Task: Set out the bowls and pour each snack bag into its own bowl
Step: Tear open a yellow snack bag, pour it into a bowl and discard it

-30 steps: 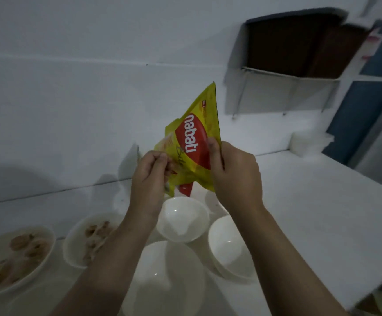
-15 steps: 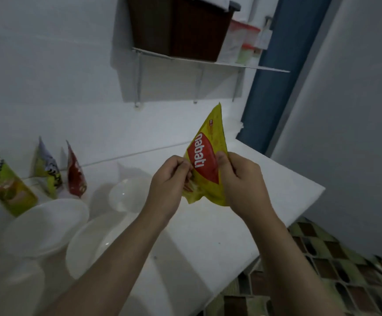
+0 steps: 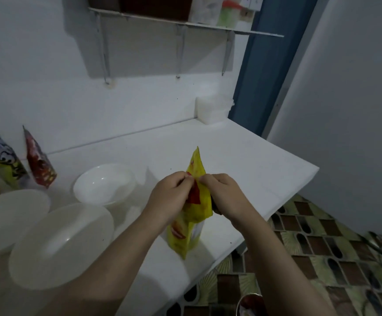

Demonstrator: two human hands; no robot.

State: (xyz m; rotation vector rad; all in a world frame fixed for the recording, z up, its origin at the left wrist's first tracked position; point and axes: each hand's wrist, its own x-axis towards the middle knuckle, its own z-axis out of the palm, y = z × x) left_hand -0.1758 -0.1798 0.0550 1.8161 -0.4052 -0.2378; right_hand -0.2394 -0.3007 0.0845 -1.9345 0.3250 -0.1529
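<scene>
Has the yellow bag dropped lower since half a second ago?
Yes. The yellow bag, pinched by both hands, now hangs low over the counter edge; before, it was up against the wall.

Glossy, crinkled yellow foil bag (image 3: 197, 215); smooth, seemingly ceramic white bowls (image 3: 104, 182); matt countertop (image 3: 242, 160)

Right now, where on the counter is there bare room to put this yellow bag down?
The right half of the counter is bare, from the hands to the white box in the back corner and out to the front edge. The left is crowded: three bowls close together, with snack bags leaning on the wall behind.
</scene>
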